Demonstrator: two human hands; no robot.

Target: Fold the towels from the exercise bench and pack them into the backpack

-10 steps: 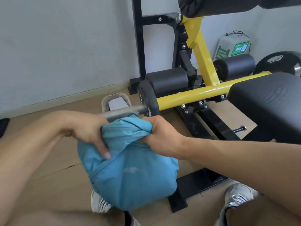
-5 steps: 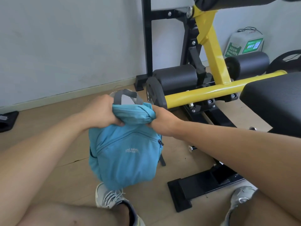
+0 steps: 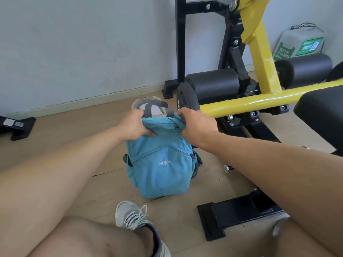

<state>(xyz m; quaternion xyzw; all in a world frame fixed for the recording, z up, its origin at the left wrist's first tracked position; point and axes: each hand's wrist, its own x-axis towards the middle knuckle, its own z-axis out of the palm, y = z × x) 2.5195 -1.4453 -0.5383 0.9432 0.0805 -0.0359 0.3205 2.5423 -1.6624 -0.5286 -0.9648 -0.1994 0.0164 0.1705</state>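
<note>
The blue backpack (image 3: 159,164) stands upright on the wooden floor (image 3: 74,130), just beside the black-and-yellow exercise bench (image 3: 259,101). The left hand (image 3: 135,127) grasps the bunched fabric at the left of the pack's top edge; the right hand (image 3: 194,125) grasps the fabric at the right of that edge. The grey carry handle (image 3: 154,106) rises between the two hands. The front pocket zipper is closed. A grey sneaker (image 3: 133,214) rests on the floor in front of the pack.
</note>
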